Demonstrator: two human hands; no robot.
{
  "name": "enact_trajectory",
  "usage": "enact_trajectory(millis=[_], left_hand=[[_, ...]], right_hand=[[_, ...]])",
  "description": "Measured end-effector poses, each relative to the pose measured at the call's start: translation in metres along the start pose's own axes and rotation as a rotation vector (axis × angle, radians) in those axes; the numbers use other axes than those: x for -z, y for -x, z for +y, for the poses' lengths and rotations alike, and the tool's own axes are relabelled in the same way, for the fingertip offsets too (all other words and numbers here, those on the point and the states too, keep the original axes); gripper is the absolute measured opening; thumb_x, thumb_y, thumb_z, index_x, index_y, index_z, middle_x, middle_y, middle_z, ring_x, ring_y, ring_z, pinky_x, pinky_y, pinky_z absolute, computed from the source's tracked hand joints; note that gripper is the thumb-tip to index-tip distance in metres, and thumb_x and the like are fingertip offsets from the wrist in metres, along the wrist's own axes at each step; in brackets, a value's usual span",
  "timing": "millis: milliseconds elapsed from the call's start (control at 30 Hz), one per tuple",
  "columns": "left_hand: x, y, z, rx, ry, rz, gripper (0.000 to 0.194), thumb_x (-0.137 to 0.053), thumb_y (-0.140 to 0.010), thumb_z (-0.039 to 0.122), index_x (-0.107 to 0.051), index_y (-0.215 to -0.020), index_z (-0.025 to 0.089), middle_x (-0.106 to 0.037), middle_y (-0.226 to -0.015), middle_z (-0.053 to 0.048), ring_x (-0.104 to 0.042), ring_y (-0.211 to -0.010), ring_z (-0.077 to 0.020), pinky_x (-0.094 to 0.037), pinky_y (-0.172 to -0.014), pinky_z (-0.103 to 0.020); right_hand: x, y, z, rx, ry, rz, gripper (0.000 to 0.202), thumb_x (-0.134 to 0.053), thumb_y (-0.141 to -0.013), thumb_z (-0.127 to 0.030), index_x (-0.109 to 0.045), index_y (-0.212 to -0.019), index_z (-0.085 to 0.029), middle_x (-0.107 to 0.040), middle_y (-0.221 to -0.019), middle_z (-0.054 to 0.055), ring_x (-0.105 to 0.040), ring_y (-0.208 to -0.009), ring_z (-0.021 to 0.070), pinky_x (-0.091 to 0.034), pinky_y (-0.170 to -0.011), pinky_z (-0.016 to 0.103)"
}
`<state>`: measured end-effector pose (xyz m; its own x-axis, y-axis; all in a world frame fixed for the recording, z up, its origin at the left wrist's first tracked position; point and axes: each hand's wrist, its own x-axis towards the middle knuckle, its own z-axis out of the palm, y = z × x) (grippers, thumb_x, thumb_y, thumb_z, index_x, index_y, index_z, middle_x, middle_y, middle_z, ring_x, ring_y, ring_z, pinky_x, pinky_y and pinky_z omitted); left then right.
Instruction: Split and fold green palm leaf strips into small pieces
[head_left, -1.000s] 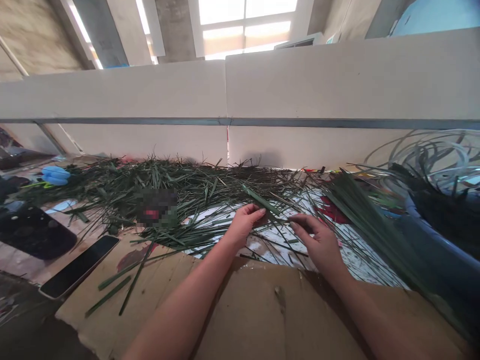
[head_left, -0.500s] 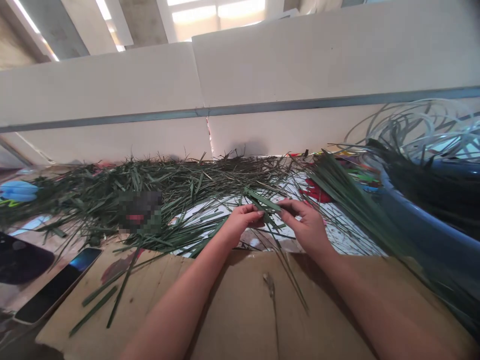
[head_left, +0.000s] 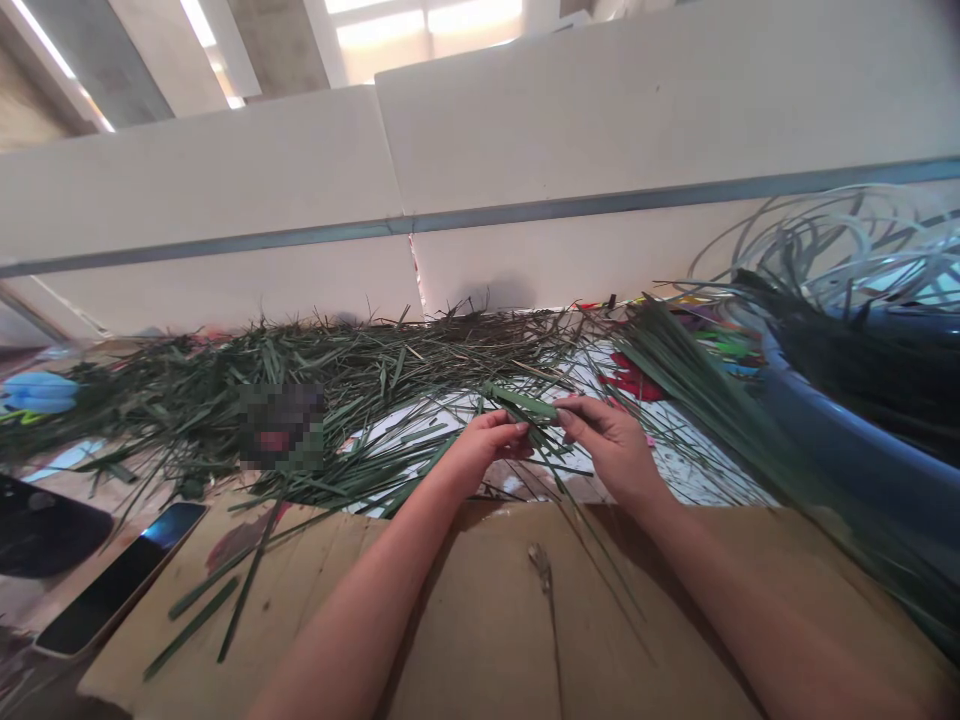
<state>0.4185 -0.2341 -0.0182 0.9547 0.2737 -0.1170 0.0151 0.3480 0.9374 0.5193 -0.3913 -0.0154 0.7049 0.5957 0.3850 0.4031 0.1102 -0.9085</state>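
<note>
Both my hands meet over the white sheet, just beyond the near edge of the cardboard [head_left: 480, 600]. My left hand [head_left: 495, 440] is closed in a pinch on green grass blades [head_left: 525, 402], which cross between the two hands. Thumb and fingers of my right hand [head_left: 604, 435] pinch the right end of the same blades. Thin stalks [head_left: 592, 540] trail down from the hands over the cardboard. Behind the hands lies a wide heap of cut grass [head_left: 360, 360]. A single dry stalk [head_left: 541, 575] rests on the cardboard.
At right, a blue tub [head_left: 832, 410] holds dark grass, with long blades [head_left: 690, 390] beside it and clear coiled strips [head_left: 832, 240] above. A phone [head_left: 120, 580] and a dark object [head_left: 49, 530] lie at left. A white panel wall [head_left: 600, 260] stands behind the heap.
My right hand has shifted slightly, and the grass blade between my hands lies a little flatter. The trailing stalks have swung to the right. The view has tilted slightly.
</note>
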Motion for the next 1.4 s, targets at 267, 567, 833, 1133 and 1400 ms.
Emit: enact_trajectory(millis=[267, 567, 833, 1133, 1400], left_hand=[[0.003, -0.002, 0.001, 0.008, 0.151, -0.05, 0.03, -0.082, -0.064, 0.03, -0.07, -0.086, 0.015, -0.064, -0.079, -0.003, -0.055, -0.064, -0.0114, -0.044, -0.068, -0.028], [0.005, -0.002, 0.002, 0.019, 0.171, -0.047, 0.026, -0.081, -0.063, 0.03, -0.068, -0.081, 0.015, -0.066, -0.078, -0.003, -0.057, -0.066, -0.0127, -0.044, -0.07, -0.028], [0.003, -0.001, 0.001, 0.012, 0.117, -0.027, 0.029, -0.081, -0.063, 0.032, -0.069, -0.083, 0.014, -0.065, -0.078, -0.003, -0.056, -0.064, -0.0125, -0.044, -0.071, -0.03], [-0.005, 0.0, -0.001, -0.002, 0.027, 0.065, 0.031, -0.082, -0.058, 0.031, -0.068, -0.08, 0.013, -0.064, -0.074, -0.002, -0.055, -0.064, -0.0124, -0.047, -0.071, -0.031], [-0.016, -0.004, -0.009, -0.136, -0.039, 0.277, 0.04, -0.082, -0.055, 0.023, -0.051, -0.08, 0.019, -0.061, -0.065, 0.002, -0.058, -0.06, -0.0129, -0.045, -0.067, -0.028]], right_hand=[[0.001, -0.003, -0.005, -0.066, -0.066, -0.021, 0.031, -0.064, -0.084, -0.048, -0.072, -0.101, -0.023, -0.069, -0.1, 0.006, -0.058, -0.071, 0.0173, -0.05, -0.065, 0.032], [0.001, -0.004, 0.01, 0.044, 0.272, -0.025, 0.018, -0.068, -0.082, -0.036, -0.074, -0.094, -0.023, -0.069, -0.089, 0.006, -0.063, -0.079, 0.022, -0.048, -0.072, 0.035], [-0.001, -0.003, 0.003, 0.051, 0.203, -0.023, 0.028, -0.069, -0.082, -0.047, -0.073, -0.097, -0.024, -0.07, -0.09, 0.007, -0.064, -0.082, 0.0236, -0.049, -0.072, 0.035], [-0.006, 0.001, 0.002, 0.023, 0.111, 0.005, 0.015, -0.067, -0.08, -0.037, -0.072, -0.083, -0.024, -0.071, -0.083, 0.004, -0.062, -0.079, 0.0224, -0.047, -0.075, 0.034], [-0.016, 0.006, 0.002, -0.138, -0.122, 0.019, 0.027, -0.075, -0.072, -0.047, -0.07, -0.079, -0.021, -0.069, -0.076, 0.003, -0.059, -0.074, 0.0207, -0.047, -0.07, 0.033]])
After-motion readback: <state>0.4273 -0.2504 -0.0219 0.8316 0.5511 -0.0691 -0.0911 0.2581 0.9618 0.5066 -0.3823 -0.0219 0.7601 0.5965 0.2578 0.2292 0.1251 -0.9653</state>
